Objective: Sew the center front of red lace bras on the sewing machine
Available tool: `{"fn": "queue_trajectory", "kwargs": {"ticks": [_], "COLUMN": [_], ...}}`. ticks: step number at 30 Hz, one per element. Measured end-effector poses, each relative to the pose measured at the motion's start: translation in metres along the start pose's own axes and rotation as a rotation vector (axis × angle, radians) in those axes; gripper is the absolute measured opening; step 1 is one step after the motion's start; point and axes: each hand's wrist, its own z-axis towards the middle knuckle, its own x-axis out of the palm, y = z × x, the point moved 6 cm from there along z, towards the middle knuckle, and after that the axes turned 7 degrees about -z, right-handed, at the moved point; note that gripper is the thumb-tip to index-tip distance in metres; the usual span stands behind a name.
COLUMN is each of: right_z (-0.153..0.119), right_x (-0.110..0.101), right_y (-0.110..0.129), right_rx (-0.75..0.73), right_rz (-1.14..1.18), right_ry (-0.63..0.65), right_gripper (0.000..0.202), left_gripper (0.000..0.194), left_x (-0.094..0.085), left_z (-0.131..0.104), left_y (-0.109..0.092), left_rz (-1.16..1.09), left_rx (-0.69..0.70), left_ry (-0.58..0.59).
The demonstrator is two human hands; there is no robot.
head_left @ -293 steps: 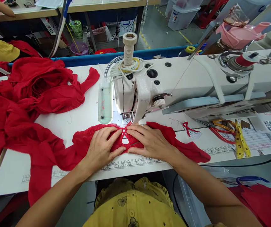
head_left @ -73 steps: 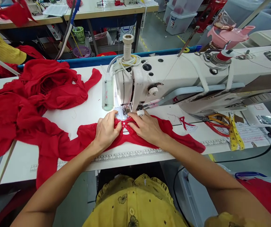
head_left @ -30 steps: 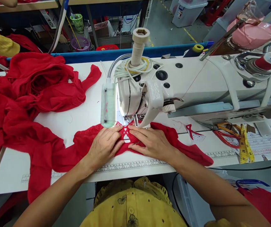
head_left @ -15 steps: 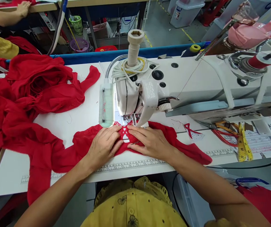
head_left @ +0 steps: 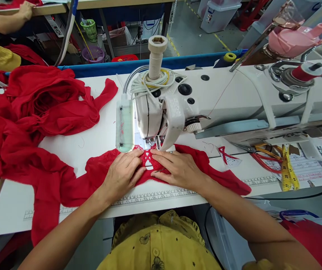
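Under the head of a white sewing machine (head_left: 172, 112) lies a red lace-edged fabric piece (head_left: 99, 167), with crossed straps at its middle. My left hand (head_left: 123, 172) presses on it left of the straps, thumb and fingers around a fold of the cloth. On the right of the straps, my right hand (head_left: 177, 168) holds the cloth with fingers pointing at the presser foot (head_left: 151, 140). The needle tip is too small to make out. A lit lamp (head_left: 125, 123) hangs just above my left fingertips.
A heap of red fabric (head_left: 45, 97) covers the table's left side. Scissors (head_left: 267, 150), a yellow measuring tape (head_left: 287, 168) and a small red-strapped scrap (head_left: 229, 157) lie at the right. A printed ruler (head_left: 155, 197) runs along the front edge. Another person's arm (head_left: 6, 20) shows at upper left.
The whole view has shifted very slightly. Both hands and the red cloth hold the same places under the machine.
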Motion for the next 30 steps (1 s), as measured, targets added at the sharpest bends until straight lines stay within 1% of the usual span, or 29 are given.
{"fn": "queue_trajectory", "kwargs": {"ticks": [6,16,25,28,29,30], "right_z": [0.000,0.001,0.002,0.000,-0.001,-0.003], "right_x": [0.000,-0.002,0.000,-0.010,-0.017,-0.026], "right_y": [0.000,0.001,0.002,0.008,0.007,0.004], "right_rx": [0.005,0.003,0.001,-0.030,-0.007,0.045], "right_rz": [0.009,0.021,0.056,0.019,-0.019,-0.073], "right_ry": [-0.014,-0.015,-0.017,-0.032,-0.044,-0.049], "right_gripper": [0.046,0.044,0.042,0.041,0.039,0.036], "left_gripper": [0.005,0.006,0.007,0.008,0.008,0.007], "left_x": [-0.001,-0.001,-0.001,-0.002,-0.004,-0.007], "left_z": [0.000,-0.001,-0.002,-0.003,-0.003,-0.002], "left_y": [-0.002,0.000,-0.001,-0.001,-0.002,-0.004], "left_rz": [0.005,0.008,-0.025,-0.046,-0.059,-0.071], "left_rx": [0.023,0.002,0.007,-0.004,-0.004,-0.003], "left_ry": [-0.017,-0.006,-0.020,-0.004,-0.003,-0.009]}}
